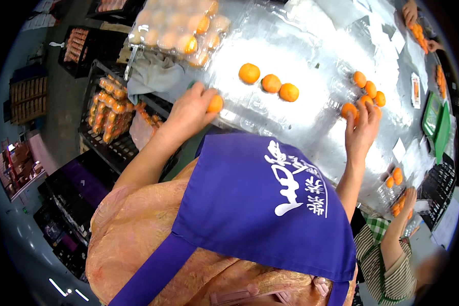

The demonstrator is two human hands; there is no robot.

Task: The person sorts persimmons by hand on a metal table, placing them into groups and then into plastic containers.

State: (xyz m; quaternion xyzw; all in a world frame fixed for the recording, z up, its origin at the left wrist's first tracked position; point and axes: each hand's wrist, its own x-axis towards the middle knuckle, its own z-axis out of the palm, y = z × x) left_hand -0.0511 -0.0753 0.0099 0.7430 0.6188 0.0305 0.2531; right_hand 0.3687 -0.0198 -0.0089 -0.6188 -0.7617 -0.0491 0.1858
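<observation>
**Two hands on loose oranges at a metal packing table**

Left hand (191, 108): low on the near-left edge of the table (303, 130), fingers curled, one orange (215, 104) held at the thumb and fingertips. Gap is about one fruit wide, probably a light grip to avoid bruising.

Right hand (362, 127): reaches well to the right, fingers bent and partly spread over an orange cluster (370, 89). Fingertips reach the nearest fruit; cannot tell whether any is gripped. Fingers come from above, likely because neighbouring fruit leaves little room at the sides.

Three-orange row (271, 83): on the table between the hands, running slantwise, last two close together, first slightly apart. Looks deliberately lined up, maybe to keep fruit within reach of both hands.

Clear plastic packaging (238, 116) lies just right of the left hand; see-through and glare-washed, so its edges are hard to trace.

Stacked clear packs (173, 30) of oranges sit upper left, presumably out of the working space. Grey cloth (155, 76) bunched just below them. Black crate (99, 143) beyond holds more packed fruit.

Far right: co-worker's hand (404, 204) over other oranges; green tray (433, 120) beyond.
</observation>
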